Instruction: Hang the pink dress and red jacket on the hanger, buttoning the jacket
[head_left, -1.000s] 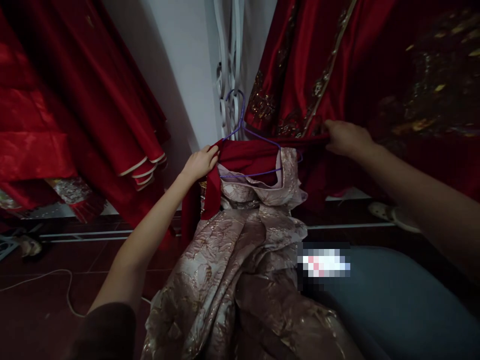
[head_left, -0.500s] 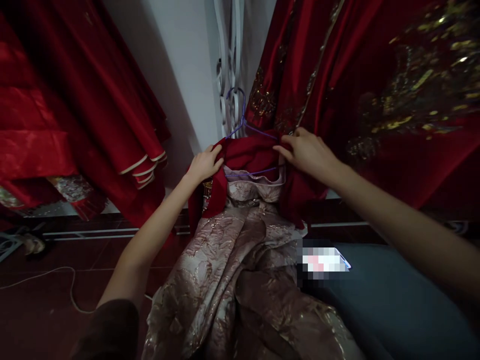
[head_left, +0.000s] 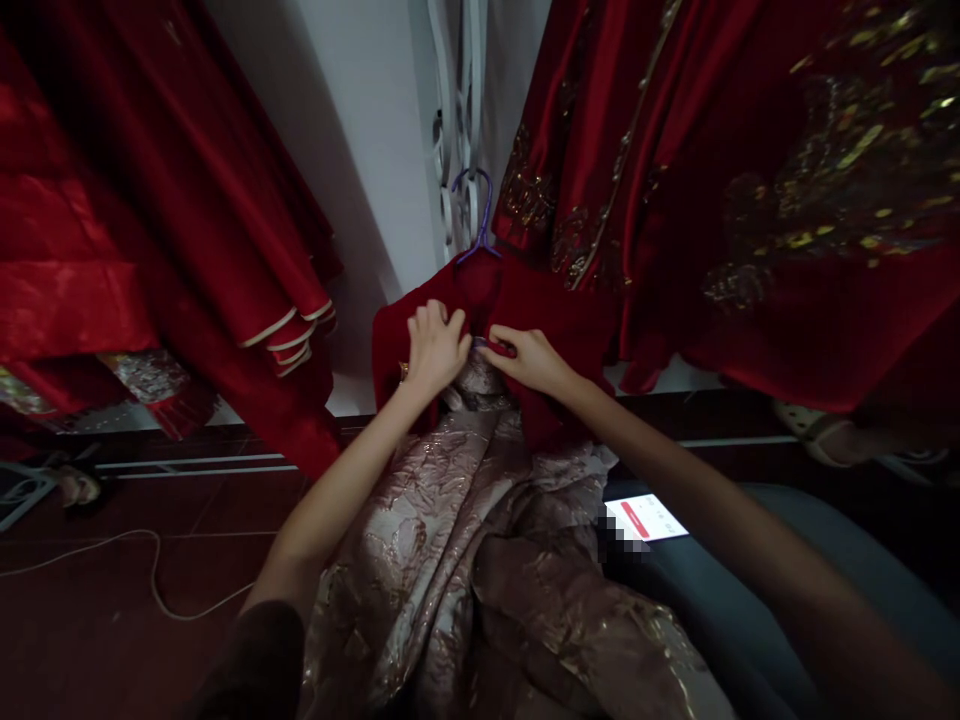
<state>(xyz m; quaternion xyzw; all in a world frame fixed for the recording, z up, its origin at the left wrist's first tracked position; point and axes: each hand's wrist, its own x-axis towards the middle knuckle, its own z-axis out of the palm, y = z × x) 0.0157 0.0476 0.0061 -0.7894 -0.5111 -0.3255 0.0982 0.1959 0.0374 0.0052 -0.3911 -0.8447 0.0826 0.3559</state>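
Note:
A red jacket (head_left: 574,315) hangs on a purple hanger (head_left: 484,228), over a pale pink-gold brocade dress (head_left: 442,500). My left hand (head_left: 436,348) is closed on the jacket's left front edge, its fingertips partly hidden. Pinched in my right hand (head_left: 526,356) is the opposite front edge. The two edges lie close together below the neck opening, and a bit of the dress's bodice shows between them. The dress skirt spreads down toward me in folds.
Red garments (head_left: 247,230) hang at the left, and a red garment with gold sequins (head_left: 847,170) hangs at the right. A lit phone (head_left: 649,518) lies on a grey-blue cushioned seat (head_left: 795,570). A white cable (head_left: 154,570) crosses the floor. A foot in a shoe (head_left: 821,435) shows at right.
Both hands have moved inward and a little down, drawing the jacket's fronts together. The jacket now covers the hanger's arms and most of the bodice. A foot has come into view at right.

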